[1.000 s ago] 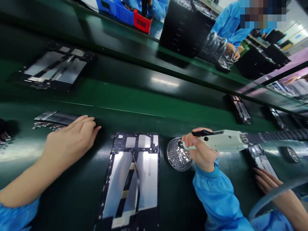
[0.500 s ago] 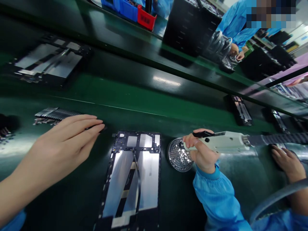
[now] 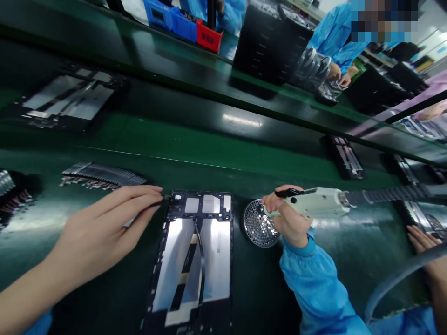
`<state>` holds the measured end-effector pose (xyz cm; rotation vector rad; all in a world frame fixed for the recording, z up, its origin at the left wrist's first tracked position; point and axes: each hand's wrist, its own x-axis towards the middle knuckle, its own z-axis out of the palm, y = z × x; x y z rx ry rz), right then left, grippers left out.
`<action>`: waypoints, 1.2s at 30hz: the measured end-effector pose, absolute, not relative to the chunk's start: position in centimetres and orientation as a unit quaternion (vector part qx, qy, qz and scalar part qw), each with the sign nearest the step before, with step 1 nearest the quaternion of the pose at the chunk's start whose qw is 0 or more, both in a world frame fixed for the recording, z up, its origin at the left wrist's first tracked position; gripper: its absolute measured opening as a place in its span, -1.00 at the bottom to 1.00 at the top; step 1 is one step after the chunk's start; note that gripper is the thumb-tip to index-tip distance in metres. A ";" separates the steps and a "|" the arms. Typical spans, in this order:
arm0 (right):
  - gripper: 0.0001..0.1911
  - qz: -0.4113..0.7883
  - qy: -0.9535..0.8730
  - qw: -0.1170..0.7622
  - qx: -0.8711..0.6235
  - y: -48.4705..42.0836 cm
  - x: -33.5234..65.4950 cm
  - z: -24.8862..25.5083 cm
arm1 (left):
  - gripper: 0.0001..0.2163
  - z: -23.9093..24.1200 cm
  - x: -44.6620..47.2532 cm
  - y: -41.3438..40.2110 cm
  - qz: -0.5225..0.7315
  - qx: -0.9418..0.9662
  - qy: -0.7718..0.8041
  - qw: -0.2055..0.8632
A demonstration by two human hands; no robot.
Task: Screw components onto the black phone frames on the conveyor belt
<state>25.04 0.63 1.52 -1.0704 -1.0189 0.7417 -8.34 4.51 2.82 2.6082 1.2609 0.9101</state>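
My left hand [image 3: 115, 221] pinches a small black part [image 3: 156, 204] between its fingertips, just left of the tablet's top left corner. The opened tablet [image 3: 218, 251] lies in front of me, with silver plates, a black ribbon strip and a dark cable across its back. In my right hand [image 3: 289, 218] is a pale electric screwdriver [image 3: 321, 201], held sideways. Its front end points at a round metal dish [image 3: 256, 232] with a dotted, shiny surface, right of the tablet. Behind my left hand lies a row of small black parts with thin wires [image 3: 104, 174].
Another opened tablet [image 3: 73, 100] lies at the far left. More wired parts [image 3: 14, 195] sit at the left edge. A co-worker's hand [image 3: 428, 251] is by a device at the right. Blue bins [image 3: 183, 22] and a red bin [image 3: 208, 36] stand beyond the ledge.
My left hand has moved right with the small black part, away from the row and up to the tablet's corner. The screwdriver stays at the dish. The co-worker's hand has shifted lower.
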 end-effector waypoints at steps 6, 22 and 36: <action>-0.78 0.322 -0.478 0.697 -0.427 -0.6 25.5 3.7 | -0.87 3.8 -3.6 5.1 0.313 0.823 0.390 0.267; -0.81 0.296 -0.479 0.716 -0.412 -1.6 26.6 5.7 | -0.87 -2.6 4.8 8.6 0.263 0.883 0.289 0.261; -0.78 0.292 -0.472 0.697 -0.454 -1.0 26.0 4.8 | -0.59 -1.3 1.8 7.3 0.099 0.974 0.194 0.059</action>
